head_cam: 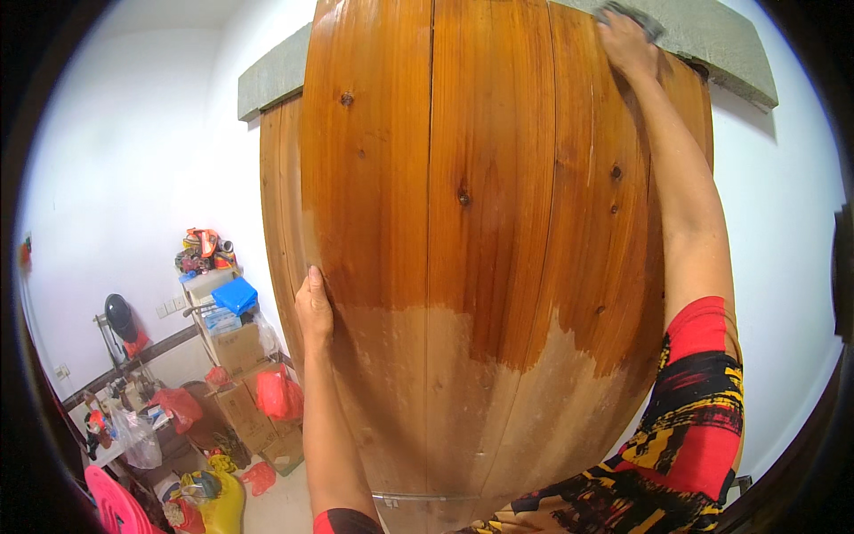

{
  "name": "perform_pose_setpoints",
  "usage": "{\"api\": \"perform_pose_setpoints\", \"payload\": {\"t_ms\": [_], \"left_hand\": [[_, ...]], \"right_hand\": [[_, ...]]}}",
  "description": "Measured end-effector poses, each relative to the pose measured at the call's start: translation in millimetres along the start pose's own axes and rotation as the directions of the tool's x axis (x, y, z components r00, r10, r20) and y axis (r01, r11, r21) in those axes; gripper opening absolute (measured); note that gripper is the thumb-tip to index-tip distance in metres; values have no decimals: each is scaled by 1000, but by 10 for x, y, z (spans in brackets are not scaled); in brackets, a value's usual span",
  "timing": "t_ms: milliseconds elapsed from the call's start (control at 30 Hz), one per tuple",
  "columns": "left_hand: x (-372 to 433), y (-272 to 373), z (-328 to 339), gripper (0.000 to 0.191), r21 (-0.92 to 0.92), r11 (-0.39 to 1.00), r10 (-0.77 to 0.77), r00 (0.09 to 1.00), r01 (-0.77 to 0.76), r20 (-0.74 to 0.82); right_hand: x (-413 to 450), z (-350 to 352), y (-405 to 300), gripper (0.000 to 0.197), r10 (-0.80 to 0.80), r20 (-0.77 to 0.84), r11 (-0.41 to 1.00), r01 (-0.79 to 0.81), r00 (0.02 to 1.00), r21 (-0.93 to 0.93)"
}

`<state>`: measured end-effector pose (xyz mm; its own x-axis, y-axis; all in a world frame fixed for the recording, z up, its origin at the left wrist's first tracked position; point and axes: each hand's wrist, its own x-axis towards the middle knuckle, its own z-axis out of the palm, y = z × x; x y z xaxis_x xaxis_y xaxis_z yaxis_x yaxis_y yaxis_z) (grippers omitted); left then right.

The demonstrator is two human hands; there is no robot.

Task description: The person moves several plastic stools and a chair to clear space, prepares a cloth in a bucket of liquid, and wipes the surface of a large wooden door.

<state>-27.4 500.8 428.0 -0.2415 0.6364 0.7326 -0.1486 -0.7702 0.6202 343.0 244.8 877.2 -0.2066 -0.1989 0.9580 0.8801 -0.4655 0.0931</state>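
Note:
A large plank door panel (487, 147) of knotty wood fills the middle of the head view. Its upper part looks wet and deep orange-brown; below a ragged line, the lower wood (400, 394) is pale and dusty. My left hand (314, 307) grips the panel's left edge, thumb in front and fingers hidden behind. High at the upper right, my right hand (628, 50) presses a dark grey cloth (637, 20), blurred, against the top of the boards. Another wooden panel (280, 173) shows behind the left edge.
A grey beam (727, 47) runs behind the panel's top. To the left stand stacked cardboard boxes (233, 350) with a blue package (235, 294) on them. Red plastic bags (279, 395), a yellow bag (223, 500) and a pink plastic seat (117, 500) crowd the lower left.

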Motion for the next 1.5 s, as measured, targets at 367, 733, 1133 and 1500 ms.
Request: {"api": "perform_pose_setpoints", "payload": {"t_ms": [367, 733, 1133, 1500], "left_hand": [[-102, 268, -19, 59, 135, 991, -21, 999, 16, 37], [-102, 366, -56, 53, 100, 995, -12, 1000, 12, -5], [-24, 200, -31, 47, 11, 999, -39, 999, 40, -22], [152, -127, -110, 57, -162, 985, -44, 993, 61, 110]], "right_hand": [[191, 210, -2778, 40, -342, -86, 873, 350, 936, 339], [699, -102, -3347, 38, -418, 315, 850, 244, 852, 466], [1124, 407, -1475, 22, -208, 443, 911, 7, 872, 413], [875, 428, 866, 22, -269, -133, 888, 299, 954, 350]]}}
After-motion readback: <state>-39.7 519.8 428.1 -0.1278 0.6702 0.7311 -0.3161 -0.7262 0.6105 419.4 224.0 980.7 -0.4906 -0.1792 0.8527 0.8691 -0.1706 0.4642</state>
